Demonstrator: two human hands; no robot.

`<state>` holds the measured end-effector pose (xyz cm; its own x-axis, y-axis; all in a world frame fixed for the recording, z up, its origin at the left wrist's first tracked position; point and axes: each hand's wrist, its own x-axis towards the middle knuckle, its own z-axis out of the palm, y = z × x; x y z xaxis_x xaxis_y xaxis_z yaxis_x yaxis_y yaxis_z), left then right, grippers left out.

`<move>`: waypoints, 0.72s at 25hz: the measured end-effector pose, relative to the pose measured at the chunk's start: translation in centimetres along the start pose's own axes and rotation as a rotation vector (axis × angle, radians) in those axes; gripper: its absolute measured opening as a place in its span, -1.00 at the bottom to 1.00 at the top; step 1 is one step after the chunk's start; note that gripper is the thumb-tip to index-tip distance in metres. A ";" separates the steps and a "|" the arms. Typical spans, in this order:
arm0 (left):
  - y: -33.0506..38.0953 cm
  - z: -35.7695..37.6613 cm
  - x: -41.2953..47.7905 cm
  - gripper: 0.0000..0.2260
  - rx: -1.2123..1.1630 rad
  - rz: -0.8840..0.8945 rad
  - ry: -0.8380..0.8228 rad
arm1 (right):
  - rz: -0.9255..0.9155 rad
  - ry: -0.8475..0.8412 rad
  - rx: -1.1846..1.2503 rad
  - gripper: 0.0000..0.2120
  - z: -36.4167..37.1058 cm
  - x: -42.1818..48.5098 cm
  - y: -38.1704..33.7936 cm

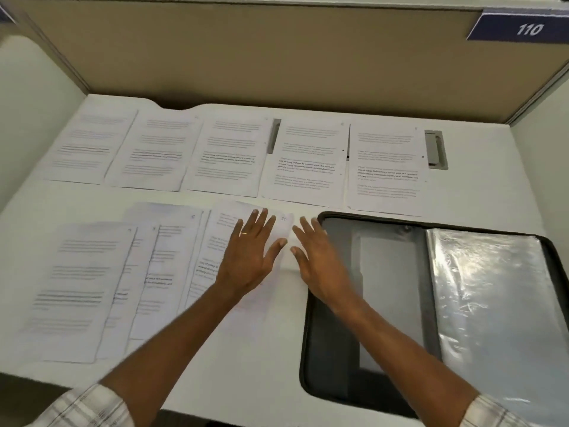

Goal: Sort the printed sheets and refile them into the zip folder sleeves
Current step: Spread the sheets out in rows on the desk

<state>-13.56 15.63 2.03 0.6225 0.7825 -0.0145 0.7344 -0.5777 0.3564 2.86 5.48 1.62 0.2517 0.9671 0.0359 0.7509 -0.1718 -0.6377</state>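
White desk (480,186) fills the view, with a tan partition (246,57) along its far edge. Folder (335,334) lies open flat at near right: dark inner cover on the left half, a stack of clear sleeves (498,303) on the right half, shiny, contents not readable. Far row (304,161): five printed sheets side by side, left to right, edges touching or slightly overlapping, and the row's right end lies just beyond the folder's far edge. Near sheets (80,288): about four, fanned and overlapping at near left, each stepped a little farther and to the right. Your left hand (249,257) lies palm down on the rightmost sheet (221,229) of that fan, fingers spread and straight, gripping nothing. Your right hand (320,263) is just beside it, palm down, fingers spread, over the strip between that sheet and the folder's left edge; it is blurred, so contact with the desk cannot be told. Plaid cuffs (89,408) at the near edge. Label (523,27) reading 110 at far right. Grey cable port (435,149) beside the row's right end. Ring (244,233) on a left finger.
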 end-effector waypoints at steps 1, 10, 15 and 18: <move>-1.7 -0.6 -1.3 -0.26 -0.002 -0.024 0.006 | -0.019 -0.006 -0.013 -0.51 1.2 -0.3 -1.2; -17.8 -4.6 -11.5 -0.24 0.040 -0.112 0.028 | 0.146 -0.013 0.175 -0.60 12.6 -1.2 -15.7; -24.2 -5.3 -14.4 -0.27 0.059 -0.059 0.015 | 0.232 0.057 0.205 -0.64 18.4 -1.2 -21.8; -27.5 -5.6 -15.5 -0.29 0.083 -0.039 0.027 | 0.333 0.126 0.215 -0.68 19.8 -0.7 -23.4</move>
<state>-44.96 20.72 -2.29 0.5862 0.8102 -0.0018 0.7787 -0.5628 0.2773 -26.96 12.48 1.30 0.5423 0.8325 -0.1136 0.4745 -0.4151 -0.7762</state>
